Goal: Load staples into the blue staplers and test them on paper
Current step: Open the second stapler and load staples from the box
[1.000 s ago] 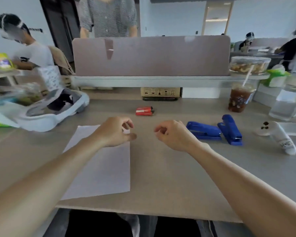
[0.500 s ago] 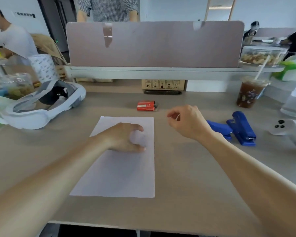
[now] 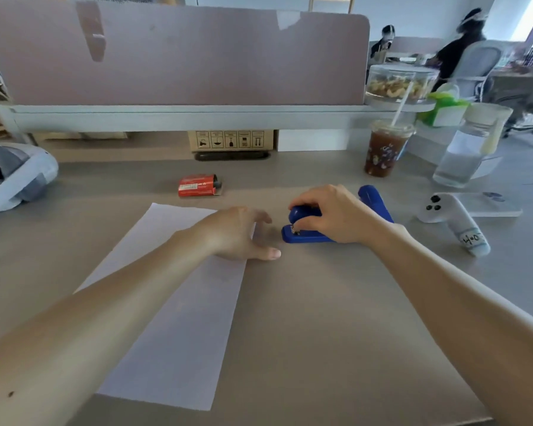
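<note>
Blue stapler (image 3: 303, 238) sits on the table (image 3: 320, 333) just beside the paper (image 3: 173, 318), the right hand (image 3: 339, 216) curled around its top, the left hand (image 3: 237, 235) relaxed open on the paper; better, I think, to steady the base while lifting that top.

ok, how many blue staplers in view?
2. The near stapler lies just right of the paper, gripped by the right hand; the far stapler sits behind that hand, partly hidden by it. No others show.

Left hand (image 3: 236, 235) palm-down, right hand (image 3: 336, 215) curled.
</note>
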Motion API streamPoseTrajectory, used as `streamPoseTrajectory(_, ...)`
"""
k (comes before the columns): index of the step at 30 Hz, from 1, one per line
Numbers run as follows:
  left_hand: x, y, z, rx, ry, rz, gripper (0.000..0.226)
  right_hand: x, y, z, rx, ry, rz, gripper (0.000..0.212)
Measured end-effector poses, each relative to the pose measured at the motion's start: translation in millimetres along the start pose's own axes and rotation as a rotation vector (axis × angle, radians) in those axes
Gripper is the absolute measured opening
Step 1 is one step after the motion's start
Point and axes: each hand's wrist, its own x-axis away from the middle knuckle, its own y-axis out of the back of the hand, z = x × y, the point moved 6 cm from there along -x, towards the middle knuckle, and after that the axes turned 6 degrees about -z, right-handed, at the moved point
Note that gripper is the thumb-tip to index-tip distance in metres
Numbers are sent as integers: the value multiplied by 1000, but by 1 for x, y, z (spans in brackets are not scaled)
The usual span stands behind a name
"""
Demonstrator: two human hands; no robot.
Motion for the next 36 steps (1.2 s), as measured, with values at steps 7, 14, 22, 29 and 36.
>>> streamPoseTrajectory(7,10,15,17,-134,138,6,91,-14,-2,23,-114,44,-51,21)
streamPoseTrajectory(14,16,24,39,95,144,-73,62,-33,-21,56,-235,110,-97,24)
streamPoseTrajectory(22,11,14,58,213,82,-197,29,-42,-28,58,-361,83,-144,22)
streamPoseTrajectory(29,6,13,61,232,53,-211,27,-41,-39,61,-234,133,-75,17)
streamPoseTrajectory(36,-17,14,47,143,15,-212,27,-44,-33,44,-117,119,-57,14)
